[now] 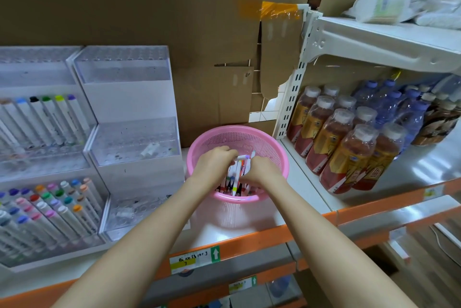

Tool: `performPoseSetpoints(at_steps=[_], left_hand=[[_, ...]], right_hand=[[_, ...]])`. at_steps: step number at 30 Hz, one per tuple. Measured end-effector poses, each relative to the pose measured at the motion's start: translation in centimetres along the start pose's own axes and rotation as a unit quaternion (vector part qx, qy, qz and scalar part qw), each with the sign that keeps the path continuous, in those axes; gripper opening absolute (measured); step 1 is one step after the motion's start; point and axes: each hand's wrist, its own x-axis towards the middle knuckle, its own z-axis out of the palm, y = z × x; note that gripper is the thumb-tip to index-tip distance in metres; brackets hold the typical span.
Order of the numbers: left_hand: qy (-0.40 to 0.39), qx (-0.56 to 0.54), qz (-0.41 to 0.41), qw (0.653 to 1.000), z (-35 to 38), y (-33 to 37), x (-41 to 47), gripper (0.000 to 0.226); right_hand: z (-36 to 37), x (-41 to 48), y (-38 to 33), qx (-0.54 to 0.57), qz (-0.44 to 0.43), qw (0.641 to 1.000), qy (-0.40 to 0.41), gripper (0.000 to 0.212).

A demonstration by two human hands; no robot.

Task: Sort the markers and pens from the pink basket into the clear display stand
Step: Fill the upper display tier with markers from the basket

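Note:
A round pink basket (272, 143) stands on the white shelf and holds several markers and pens (233, 184) standing on end. Both hands are inside it. My left hand (214, 163) pinches a white marker with a purple cap (243, 157), which lies nearly level above the others. My right hand (260, 170) grips a bunch of the upright markers. Left of the basket stands the clear stepped display stand (129, 130); its tiers hold almost nothing, only a stray white piece on the middle tier.
A second clear stand (37, 158) at the far left is filled with rows of colour-capped markers. Brown cardboard covers the wall behind. Shrink-wrapped drink bottles (349, 140) fill the right shelf. An orange shelf edge (249, 242) runs along the front.

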Motion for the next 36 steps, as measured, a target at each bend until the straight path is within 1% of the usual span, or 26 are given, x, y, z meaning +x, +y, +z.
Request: performPoseSetpoints(at_steps=[3,5,6,8,10,13,14,16,19,22,24,29,33,36], left_hand=[[0.006,-0.008,0.016,1.0,0.1,0.2,0.0,0.037],[0.02,-0.026,0.022,0.999,0.1,0.2,0.0,0.047],[0.028,-0.029,0.023,0.999,0.1,0.3,0.0,0.051],[0.051,-0.056,0.016,0.997,0.2,0.2,-0.1,0.052],[0.094,-0.14,-0.002,0.986,0.2,-0.2,0.0,0.048],[0.126,-0.24,-0.027,0.962,-0.1,-0.7,0.2,0.042],[0.13,-0.263,-0.038,0.955,-0.3,-0.7,0.2,0.041],[0.14,-0.304,-0.068,0.94,-1.0,-0.4,0.0,0.038],[0.149,-0.341,-0.082,0.924,-2.1,0.1,-0.2,0.042],[0.164,-0.352,-0.07,0.919,-3.6,0.3,-0.6,0.052],[0.187,-0.339,-0.058,0.92,-5.0,0.4,-1.0,0.056],[0.236,-0.325,-0.014,0.916,-9.6,-0.1,-3.4,0.056],[0.301,-0.298,-0.023,0.905,-13.6,-1.7,-6.3,0.054],[0.348,-0.259,-0.045,0.9,-16.5,-4.1,-8.7,0.052]], right_hand=[[0.1,0.4,0.1,0.026,0.002,1.0,-0.009,0.027],[-0.2,0.3,0.1,0.062,-0.003,0.998,-0.002,0.019],[-0.3,0.3,0.2,0.104,0.008,0.994,0.011,0.015],[-0.4,0.3,0.3,0.236,0.036,0.971,0.027,0.015],[-0.7,0.2,0.4,0.36,0.042,0.931,0.041,0.019],[-1.3,-0.4,0.7,0.445,-0.007,0.893,0.069,0.015],[-1.5,-0.7,0.8,0.462,-0.032,0.884,0.072,0.019],[-2.0,-1.3,0.7,0.461,-0.085,0.88,0.081,0.037],[-2.9,-2.3,0.4,0.421,-0.15,0.889,0.096,0.065],[-4.0,-3.7,-0.6,0.399,-0.206,0.888,0.1,0.079],[-4.8,-4.7,-1.3,0.395,-0.23,0.882,0.114,0.08],[-6.7,-6.3,-4.9,0.405,-0.275,0.862,0.134,0.072],[-7.4,-6.9,-9.8,0.39,-0.341,0.841,0.157,0.062],[-7.6,-7.6,-14.3,0.391,-0.372,0.83,0.142,0.061]])
